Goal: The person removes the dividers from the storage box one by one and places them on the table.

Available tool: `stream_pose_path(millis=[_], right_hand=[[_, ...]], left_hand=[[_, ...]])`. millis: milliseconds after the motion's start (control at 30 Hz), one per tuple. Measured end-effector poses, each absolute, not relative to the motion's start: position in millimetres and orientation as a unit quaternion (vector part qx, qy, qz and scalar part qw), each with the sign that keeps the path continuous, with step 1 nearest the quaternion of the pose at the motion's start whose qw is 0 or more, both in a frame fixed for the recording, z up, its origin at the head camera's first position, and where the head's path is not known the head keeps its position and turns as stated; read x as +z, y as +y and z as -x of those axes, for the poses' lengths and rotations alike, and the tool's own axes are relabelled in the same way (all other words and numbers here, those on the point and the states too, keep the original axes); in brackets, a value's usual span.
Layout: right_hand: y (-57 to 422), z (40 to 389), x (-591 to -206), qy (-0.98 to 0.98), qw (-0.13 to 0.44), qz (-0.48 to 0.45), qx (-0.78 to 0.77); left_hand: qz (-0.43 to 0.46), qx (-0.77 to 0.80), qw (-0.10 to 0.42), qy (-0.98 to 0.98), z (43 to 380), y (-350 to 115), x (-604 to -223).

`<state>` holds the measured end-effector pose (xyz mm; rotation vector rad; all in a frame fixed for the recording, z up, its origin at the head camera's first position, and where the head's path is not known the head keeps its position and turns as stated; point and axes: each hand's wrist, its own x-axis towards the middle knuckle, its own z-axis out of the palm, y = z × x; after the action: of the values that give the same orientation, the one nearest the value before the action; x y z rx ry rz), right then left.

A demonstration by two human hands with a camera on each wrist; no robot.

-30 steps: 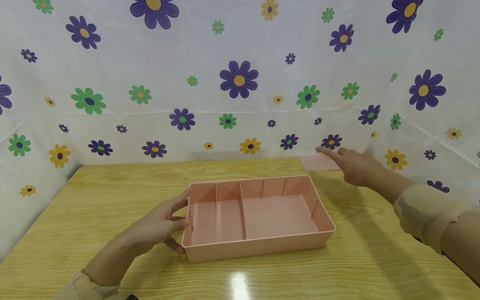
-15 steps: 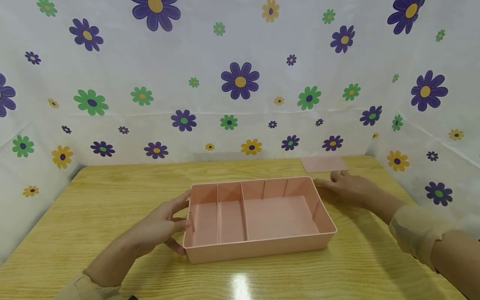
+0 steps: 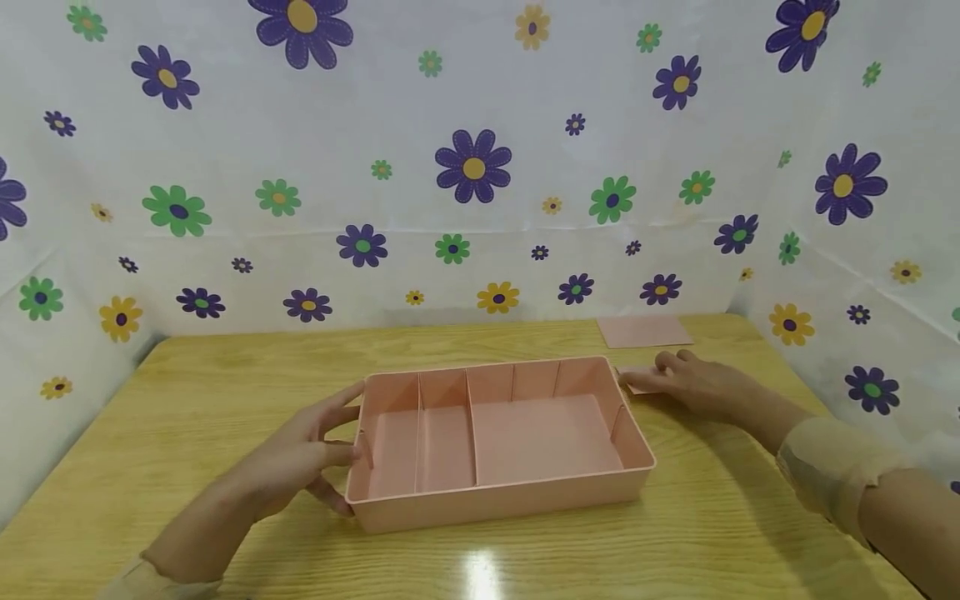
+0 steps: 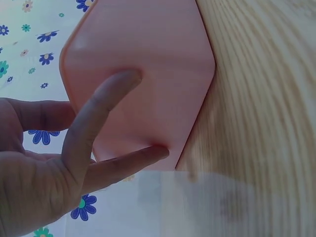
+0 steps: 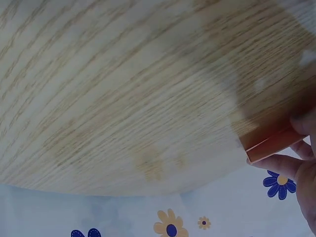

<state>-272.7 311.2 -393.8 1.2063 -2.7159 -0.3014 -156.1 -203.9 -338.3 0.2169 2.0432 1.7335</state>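
Observation:
A pink plastic organizer box [image 3: 498, 500] sits on the table, its left part split by two thin upright dividers [image 3: 472, 433]. My left hand [image 3: 292, 458] presses its extended fingers against the box's left end; in the left wrist view several fingertips [image 4: 131, 78] touch the outer end wall. Just beyond the box's right end, my right hand [image 3: 697, 383] pinches a small pink panel [image 3: 643, 381] low over the table. In the right wrist view that panel [image 5: 271, 143] shows as a narrow strip between thumb and fingers, partly hidden by the hand.
Another flat pink panel [image 3: 645, 332] lies at the table's back edge, right of centre. A white cloth [image 3: 337, 142] with printed flowers stands behind and along both sides of the wooden table [image 3: 225, 367].
My right hand has come down from the flat panel at the back toward the box's right end, and a pink panel now shows in its fingers. The box has shifted slightly left.

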Motion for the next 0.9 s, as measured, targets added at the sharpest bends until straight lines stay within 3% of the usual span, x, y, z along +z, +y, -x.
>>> stream_pose_path(millis=[333, 500, 900], right_hand=[[303.8, 277.8, -384.9, -0.929, -0.003, -0.366, -0.050], [302.4, 280.8, -382.8, -0.920, -0.006, -0.384, -0.079], [291.4, 282.1, -382.0, -0.944, -0.053, -0.319, -0.060]], left_hand=[[-0.073, 0.614, 0.217, 0.755, 160.3, -220.4, -335.9], [-0.077, 0.610, 0.224, 0.756, 163.3, -221.0, -333.2], [-0.071, 0.609, 0.224, 0.758, 161.5, -222.1, -334.8]])
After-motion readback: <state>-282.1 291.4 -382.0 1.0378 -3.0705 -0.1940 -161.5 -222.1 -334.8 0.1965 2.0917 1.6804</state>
